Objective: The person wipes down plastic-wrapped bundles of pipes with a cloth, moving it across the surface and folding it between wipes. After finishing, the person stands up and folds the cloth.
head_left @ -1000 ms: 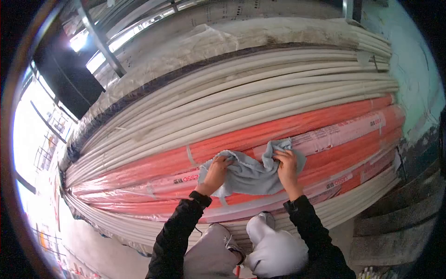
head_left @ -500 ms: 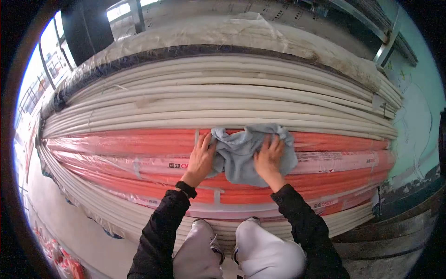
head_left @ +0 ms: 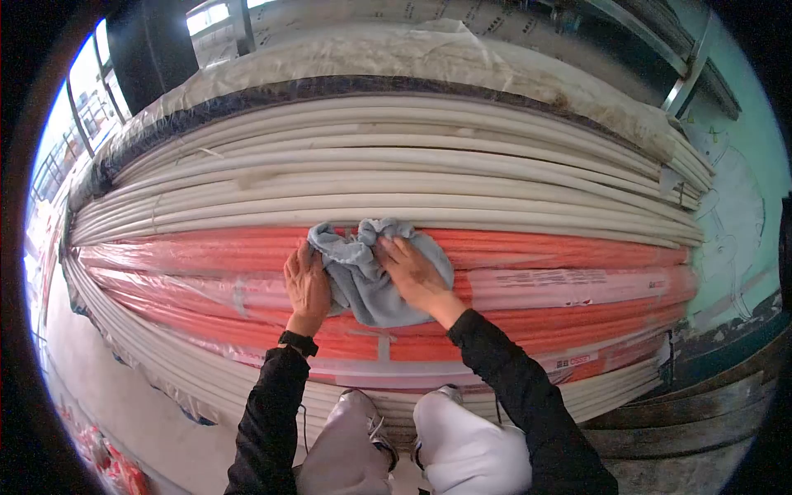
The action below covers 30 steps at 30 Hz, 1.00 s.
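A crumpled grey cloth [head_left: 375, 290] lies over the red, plastic-wrapped pipes [head_left: 528, 326] in front of me. My right hand [head_left: 417, 276] is on top of the cloth, its fingers gripping the folds near the upper middle. At the cloth's left edge, my left hand [head_left: 308, 287] has its fingers bent against the fabric, with the thumb hidden. Clear film covers the red bundles, and pale pink printed wrapping [head_left: 569, 287] runs along them.
Long cream pipes [head_left: 396, 183] lie behind the red bundles, with more cream pipes [head_left: 206, 375] nearer my feet. Plastic-covered stock [head_left: 346, 58] rises at the back. A pale green wall [head_left: 734, 223] and dark boards [head_left: 685, 421] stand at the right.
Both hands have moved left along the red bundles, and the cloth has shifted left with them. The cloth is bunched more tightly, and printed wrapping is uncovered on the right.
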Available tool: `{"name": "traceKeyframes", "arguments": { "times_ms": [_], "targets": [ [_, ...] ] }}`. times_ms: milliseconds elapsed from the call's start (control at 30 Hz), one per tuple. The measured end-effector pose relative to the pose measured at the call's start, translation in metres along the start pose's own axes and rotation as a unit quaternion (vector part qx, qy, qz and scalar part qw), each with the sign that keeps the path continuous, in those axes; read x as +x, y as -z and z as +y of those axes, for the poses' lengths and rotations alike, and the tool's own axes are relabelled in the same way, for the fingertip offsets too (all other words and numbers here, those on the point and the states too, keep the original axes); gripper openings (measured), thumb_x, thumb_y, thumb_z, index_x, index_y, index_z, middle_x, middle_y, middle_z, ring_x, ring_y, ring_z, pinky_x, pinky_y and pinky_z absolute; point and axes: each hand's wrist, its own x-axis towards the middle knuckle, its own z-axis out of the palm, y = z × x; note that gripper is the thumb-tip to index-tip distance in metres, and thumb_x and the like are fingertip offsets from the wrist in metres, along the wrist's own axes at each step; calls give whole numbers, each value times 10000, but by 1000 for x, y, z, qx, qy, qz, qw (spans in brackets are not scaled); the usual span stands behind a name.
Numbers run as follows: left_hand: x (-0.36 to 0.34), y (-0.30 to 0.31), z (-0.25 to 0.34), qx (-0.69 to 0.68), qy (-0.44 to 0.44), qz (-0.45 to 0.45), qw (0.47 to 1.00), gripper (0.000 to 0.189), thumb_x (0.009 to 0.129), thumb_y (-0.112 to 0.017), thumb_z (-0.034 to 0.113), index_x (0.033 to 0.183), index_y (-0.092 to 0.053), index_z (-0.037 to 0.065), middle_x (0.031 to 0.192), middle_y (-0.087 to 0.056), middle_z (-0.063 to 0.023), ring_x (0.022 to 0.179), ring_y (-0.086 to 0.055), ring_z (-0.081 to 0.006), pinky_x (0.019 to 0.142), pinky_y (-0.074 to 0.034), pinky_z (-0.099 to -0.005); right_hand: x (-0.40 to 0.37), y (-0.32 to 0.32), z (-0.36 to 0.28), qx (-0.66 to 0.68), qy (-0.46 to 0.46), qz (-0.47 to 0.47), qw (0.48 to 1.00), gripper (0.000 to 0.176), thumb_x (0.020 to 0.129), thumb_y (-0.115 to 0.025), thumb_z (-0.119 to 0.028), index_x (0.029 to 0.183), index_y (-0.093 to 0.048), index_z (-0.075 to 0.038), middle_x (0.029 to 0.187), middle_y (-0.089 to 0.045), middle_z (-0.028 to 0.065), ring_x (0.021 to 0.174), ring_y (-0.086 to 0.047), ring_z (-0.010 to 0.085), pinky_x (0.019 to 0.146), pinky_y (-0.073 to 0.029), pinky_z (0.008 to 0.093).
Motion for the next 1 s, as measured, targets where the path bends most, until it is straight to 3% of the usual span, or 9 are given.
{"name": "traceKeyframes", "arguments": {
  "times_ms": [100,200,300,467,600,800,833,933,1000],
  "targets": [
    [4,1,15,-18,36,-26,999,437,865,-561,78,1298,-583,18,1468,-439,-158,1301,-441,-358,1071,-375,-485,-17,11,19,-3,-31,59,998,439,859,-504,-9,1289,-589,20,1420,-507,176,1318,-461,421,1133,-384,472],
    [12,-11,37,-17,-18,11,1000,474,862,-560,80,1329,-547,-3,1509,-393,-160,1314,-425,-371,1078,-372,-487,-41,22,34,-66,-96,93,989,503,823,-552,-7,1325,-558,26,1385,-513,192,1278,-478,427,1100,-402,480],
    [17,-15,65,-58,-53,-65,995,510,852,-564,86,1349,-528,-21,1517,-390,-165,1329,-413,-378,1108,-353,-494,-58,46,37,-96,-208,88,969,560,827,-608,-52,1366,-502,57,1407,-464,241,1292,-452,439,1103,-386,489],
    [11,-15,94,-119,-206,-127,963,625,828,-571,44,1448,-487,56,1545,-379,-149,1317,-447,-383,1124,-413,-459,-82,57,57,-183,-374,127,900,665,894,-614,-84,1465,-331,105,1476,-313,318,1354,-359,480,1147,-312,514],
    [19,3,109,-122,-220,-177,951,642,843,-574,59,1476,-477,100,1557,-371,-137,1348,-423,-392,1149,-392,-451,-74,51,54,-182,-390,140,892,670,871,-611,-92,1450,-346,115,1463,-324,312,1321,-350,515,1140,-276,586],
    [17,12,96,-100,-222,-161,957,585,837,-609,130,1417,-540,106,1516,-380,-218,1390,-376,-445,1157,-338,-558,-45,16,23,-181,-326,125,920,568,904,-518,-79,1442,-422,75,1460,-333,314,1283,-384,530,1131,-281,613],
    [16,10,89,-98,-223,-143,959,512,842,-604,147,1351,-582,93,1486,-389,-258,1398,-357,-476,1158,-306,-593,-37,15,12,-161,-314,106,930,561,906,-520,-89,1440,-435,61,1473,-334,302,1287,-387,533,1132,-285,617],
    [9,8,68,-47,-181,-134,973,385,861,-579,166,1230,-628,67,1441,-404,-261,1392,-356,-459,1171,-283,-586,-15,7,-15,-114,-265,54,956,539,911,-522,-114,1433,-471,14,1500,-348,261,1301,-393,529,1141,-300,612],
    [5,6,48,-2,-156,-126,980,385,847,-583,169,1191,-643,7,1414,-418,-277,1374,-371,-467,1159,-298,-589,-6,-4,-28,-102,-213,24,971,526,914,-520,-125,1429,-490,-23,1503,-375,227,1316,-398,506,1151,-315,589]
  ]
}}
